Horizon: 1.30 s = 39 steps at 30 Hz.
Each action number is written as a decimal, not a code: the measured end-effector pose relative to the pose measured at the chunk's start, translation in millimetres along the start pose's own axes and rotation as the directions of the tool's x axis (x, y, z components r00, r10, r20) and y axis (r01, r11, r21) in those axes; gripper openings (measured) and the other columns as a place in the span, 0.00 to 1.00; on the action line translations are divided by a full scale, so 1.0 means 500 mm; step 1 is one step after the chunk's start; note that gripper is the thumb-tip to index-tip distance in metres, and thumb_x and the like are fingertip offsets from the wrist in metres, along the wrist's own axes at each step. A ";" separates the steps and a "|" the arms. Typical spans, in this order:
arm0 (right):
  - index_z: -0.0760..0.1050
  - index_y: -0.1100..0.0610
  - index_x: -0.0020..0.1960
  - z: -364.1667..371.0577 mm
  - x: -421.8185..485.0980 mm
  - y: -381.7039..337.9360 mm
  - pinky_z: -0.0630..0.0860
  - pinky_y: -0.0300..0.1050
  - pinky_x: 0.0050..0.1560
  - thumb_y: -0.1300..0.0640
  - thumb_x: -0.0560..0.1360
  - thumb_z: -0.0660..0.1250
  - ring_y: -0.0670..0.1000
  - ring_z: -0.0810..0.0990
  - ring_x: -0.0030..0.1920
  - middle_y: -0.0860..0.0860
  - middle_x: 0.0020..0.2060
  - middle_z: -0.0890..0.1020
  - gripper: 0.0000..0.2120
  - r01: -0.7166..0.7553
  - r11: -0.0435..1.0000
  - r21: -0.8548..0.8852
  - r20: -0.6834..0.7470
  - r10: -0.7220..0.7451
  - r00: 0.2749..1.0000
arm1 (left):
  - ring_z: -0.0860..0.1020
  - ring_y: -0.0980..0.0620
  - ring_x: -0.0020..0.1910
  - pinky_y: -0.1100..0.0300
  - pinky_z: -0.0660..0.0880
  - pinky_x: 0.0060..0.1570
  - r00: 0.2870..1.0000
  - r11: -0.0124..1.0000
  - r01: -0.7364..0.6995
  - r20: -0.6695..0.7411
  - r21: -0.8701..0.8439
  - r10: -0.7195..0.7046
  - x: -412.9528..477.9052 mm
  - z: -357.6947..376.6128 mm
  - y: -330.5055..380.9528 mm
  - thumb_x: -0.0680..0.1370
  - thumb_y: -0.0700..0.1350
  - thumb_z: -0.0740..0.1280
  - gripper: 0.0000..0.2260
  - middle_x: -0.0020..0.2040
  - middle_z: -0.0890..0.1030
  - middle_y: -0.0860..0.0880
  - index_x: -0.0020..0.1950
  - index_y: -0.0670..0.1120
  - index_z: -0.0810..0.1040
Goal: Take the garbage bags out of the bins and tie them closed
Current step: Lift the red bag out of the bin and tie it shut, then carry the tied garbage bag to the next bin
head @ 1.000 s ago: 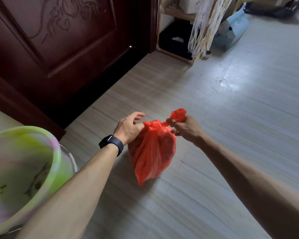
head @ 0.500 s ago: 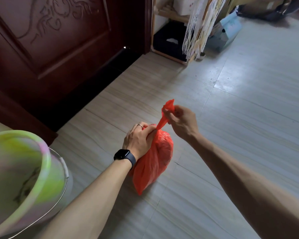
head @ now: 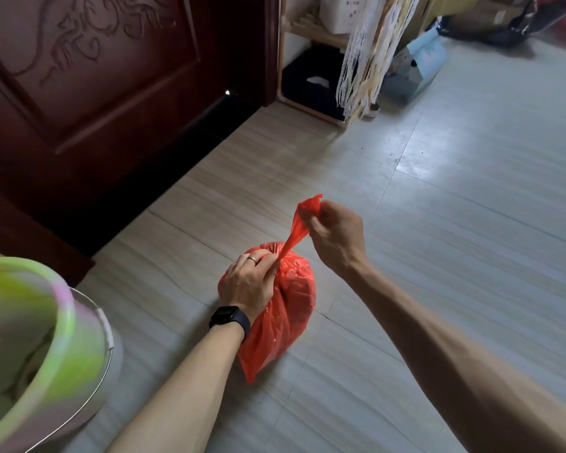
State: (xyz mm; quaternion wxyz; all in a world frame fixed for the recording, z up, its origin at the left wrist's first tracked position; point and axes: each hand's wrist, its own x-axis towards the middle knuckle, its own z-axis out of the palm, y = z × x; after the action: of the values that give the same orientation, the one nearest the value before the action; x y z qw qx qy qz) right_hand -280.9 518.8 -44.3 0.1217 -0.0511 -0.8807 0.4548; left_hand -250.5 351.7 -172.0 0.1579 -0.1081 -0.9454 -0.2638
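Note:
A full red garbage bag (head: 285, 308) lies on the tiled floor in the middle of the view. My left hand (head: 249, 282), with a ring and a black watch on the wrist, clamps the bag's neck from the left. My right hand (head: 335, 233) pinches the twisted red end of the bag and holds it stretched up and to the right. The green and pink bin (head: 62, 325) stands at the lower left with its wire handle hanging; its inside is blurred.
A dark carved wooden door (head: 105, 93) fills the upper left. A wooden shelf (head: 311, 106) with a black box, hanging white lace (head: 366, 53) and a light blue carton (head: 415, 63) stand at the back. Tiled floor spreads to the right.
My left hand has closed over the bag's neck. My right hand has pulled the twisted end up and away, stretching it taut. The bag sits lower on the floor.

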 end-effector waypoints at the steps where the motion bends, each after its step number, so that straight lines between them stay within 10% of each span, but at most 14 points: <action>1: 0.79 0.61 0.37 -0.001 0.000 0.000 0.77 0.57 0.36 0.51 0.76 0.69 0.59 0.80 0.34 0.56 0.30 0.82 0.15 -0.007 1.000 0.000 0.010 0.007 1.000 | 0.80 0.45 0.49 0.51 0.79 0.46 1.000 1.000 -0.004 -0.005 0.008 0.004 0.001 0.002 0.006 0.80 0.54 0.61 0.12 0.53 0.83 0.51 0.54 0.51 0.82; 11: 0.75 0.54 0.38 -0.008 0.023 -0.036 0.76 0.50 0.38 0.45 0.78 0.65 0.48 0.78 0.32 0.50 0.30 0.80 0.16 -0.086 0.987 0.133 -0.130 0.103 0.986 | 0.53 0.48 0.80 0.35 0.49 0.73 0.972 0.994 0.075 0.229 -0.074 -0.056 0.053 -0.015 0.126 0.78 0.65 0.59 0.27 0.80 0.56 0.54 0.75 0.60 0.61; 15: 0.71 0.56 0.36 -0.014 0.024 -0.036 0.71 0.46 0.35 0.45 0.80 0.62 0.46 0.74 0.29 0.47 0.28 0.77 0.19 -0.116 0.985 0.130 -0.179 0.138 0.974 | 0.55 0.45 0.79 0.34 0.56 0.72 0.887 0.977 0.203 0.434 -0.061 -0.157 0.006 0.023 0.089 0.75 0.65 0.64 0.35 0.80 0.58 0.50 0.74 0.65 0.45; 20: 0.75 0.48 0.40 -0.031 0.023 0.005 0.81 0.51 0.45 0.48 0.79 0.63 0.53 0.84 0.42 0.52 0.39 0.84 0.10 -0.240 0.944 0.228 -0.050 0.257 0.965 | 0.62 0.41 0.76 0.36 0.62 0.70 0.897 0.979 0.192 0.416 -0.069 -0.146 -0.002 0.039 0.055 0.75 0.61 0.65 0.35 0.77 0.64 0.46 0.73 0.64 0.44; 24: 0.76 0.57 0.47 -0.046 0.024 0.010 0.72 0.38 0.29 0.63 0.78 0.61 0.47 0.78 0.31 0.50 0.33 0.79 0.06 -0.384 0.855 0.350 0.137 0.359 0.923 | 0.62 0.43 0.77 0.34 0.63 0.69 0.903 0.989 0.146 0.410 -0.011 -0.129 0.002 0.051 0.050 0.75 0.62 0.64 0.34 0.77 0.64 0.47 0.74 0.65 0.45; 28: 0.81 0.58 0.42 -0.054 0.016 0.012 0.72 0.44 0.34 0.51 0.76 0.65 0.51 0.79 0.35 0.52 0.35 0.82 0.11 -0.458 0.858 0.231 0.295 0.387 0.874 | 0.58 0.43 0.78 0.37 0.61 0.71 0.869 0.992 0.109 0.479 0.057 -0.123 -0.001 0.041 0.059 0.77 0.60 0.63 0.34 0.79 0.60 0.49 0.73 0.68 0.42; 32: 0.79 0.57 0.39 -0.082 -0.019 -0.017 0.79 0.58 0.48 0.39 0.71 0.64 0.58 0.84 0.43 0.57 0.39 0.85 0.20 -0.577 0.809 0.108 0.251 0.540 0.804 | 0.60 0.40 0.77 0.41 0.65 0.70 0.666 0.981 0.091 0.721 0.173 -0.189 0.026 -0.034 0.084 0.79 0.54 0.63 0.38 0.80 0.55 0.46 0.75 0.69 0.36; 35: 0.80 0.56 0.35 -0.130 -0.048 -0.083 0.77 0.55 0.41 0.50 0.76 0.65 0.59 0.81 0.38 0.56 0.37 0.85 0.14 -0.641 0.767 0.008 0.468 0.564 0.681 | 0.69 0.39 0.71 0.45 0.69 0.67 0.432 0.961 0.049 0.862 0.271 -0.265 0.058 -0.130 0.147 0.78 0.49 0.61 0.36 0.78 0.61 0.43 0.78 0.64 0.42; 39: 0.76 0.58 0.39 -0.230 -0.060 -0.204 0.67 0.45 0.40 0.56 0.80 0.59 0.52 0.73 0.38 0.55 0.37 0.78 0.14 -0.615 0.769 -0.172 0.511 0.604 0.612 | 0.76 0.38 0.64 0.49 0.73 0.62 0.310 0.940 0.214 0.893 0.268 -0.325 0.089 -0.289 0.255 0.79 0.51 0.61 0.27 0.66 0.76 0.39 0.78 0.53 0.58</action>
State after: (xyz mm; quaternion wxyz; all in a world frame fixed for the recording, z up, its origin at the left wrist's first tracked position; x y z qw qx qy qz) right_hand -219.6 544.1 97.8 -0.2919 -0.2159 -0.8029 0.4729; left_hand -220.0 386.8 20.2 -0.4435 -0.0704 -0.8837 -0.1320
